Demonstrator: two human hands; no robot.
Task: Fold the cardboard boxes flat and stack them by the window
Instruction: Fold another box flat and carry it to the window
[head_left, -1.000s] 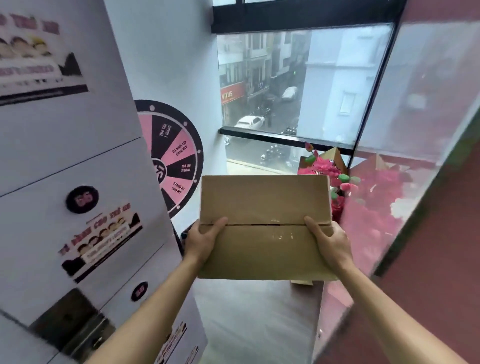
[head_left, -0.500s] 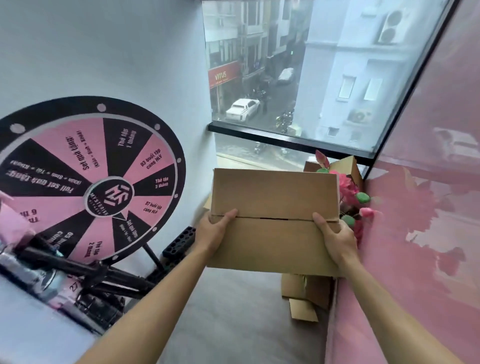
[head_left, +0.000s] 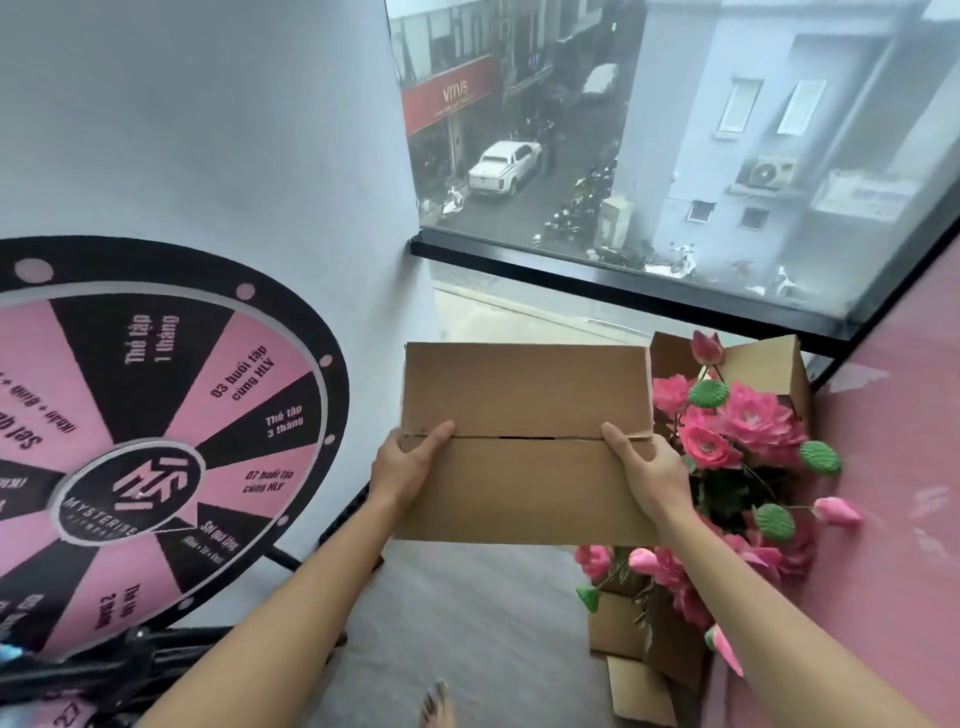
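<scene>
Soft, grey daylight enters through the window (head_left: 675, 156) and lights the scene evenly, leaving only faint shadows on the floor below it. The glass looks hazy, so the street beyond it appears washed out and slightly soft. Away from the window, toward the picture's edges, straight lines bow from wide-angle distortion, and the lower left corner is blurred.

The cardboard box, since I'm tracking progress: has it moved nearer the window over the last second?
Yes. The cardboard box, held in both hands, has been carried forward toward the window, past the prize wheel.
</scene>
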